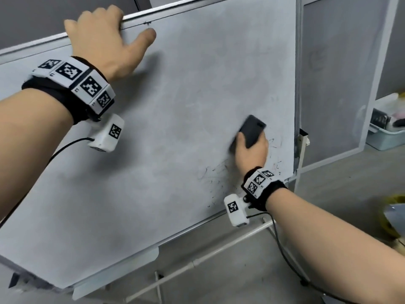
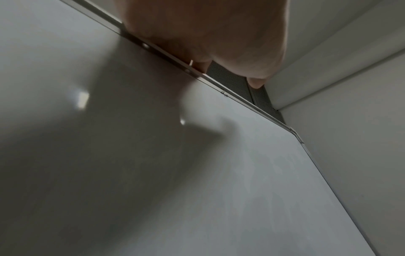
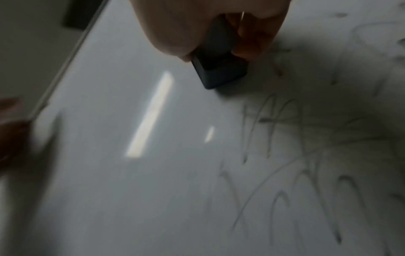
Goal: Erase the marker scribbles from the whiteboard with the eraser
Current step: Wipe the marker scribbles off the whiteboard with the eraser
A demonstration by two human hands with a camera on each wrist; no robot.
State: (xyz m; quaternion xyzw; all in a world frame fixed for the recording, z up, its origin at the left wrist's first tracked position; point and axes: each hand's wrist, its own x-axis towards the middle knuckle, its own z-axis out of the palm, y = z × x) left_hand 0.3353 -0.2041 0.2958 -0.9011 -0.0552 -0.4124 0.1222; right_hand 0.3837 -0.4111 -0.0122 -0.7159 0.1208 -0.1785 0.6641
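The whiteboard [image 1: 175, 128] on its stand fills the head view, smeared grey. Faint marker scribbles [image 1: 210, 174] remain near its lower right corner and show as thin lines [image 3: 285, 155] in the right wrist view. My right hand [image 1: 252, 150] grips a dark rectangular eraser [image 1: 251, 130] and presses it flat on the board just above the scribbles; the eraser [image 3: 219, 69] pokes out below my fingers. My left hand [image 1: 103, 34] grips the board's top frame [image 2: 219, 86], fingers curled over the edge, thumb lying on the board's face.
A second panel [image 1: 339, 84] stands behind the board at the right. A pale blue bin [image 1: 385, 137] with clutter sits on the floor far right. The stand's white legs [image 1: 208, 257] spread across the grey floor below the board.
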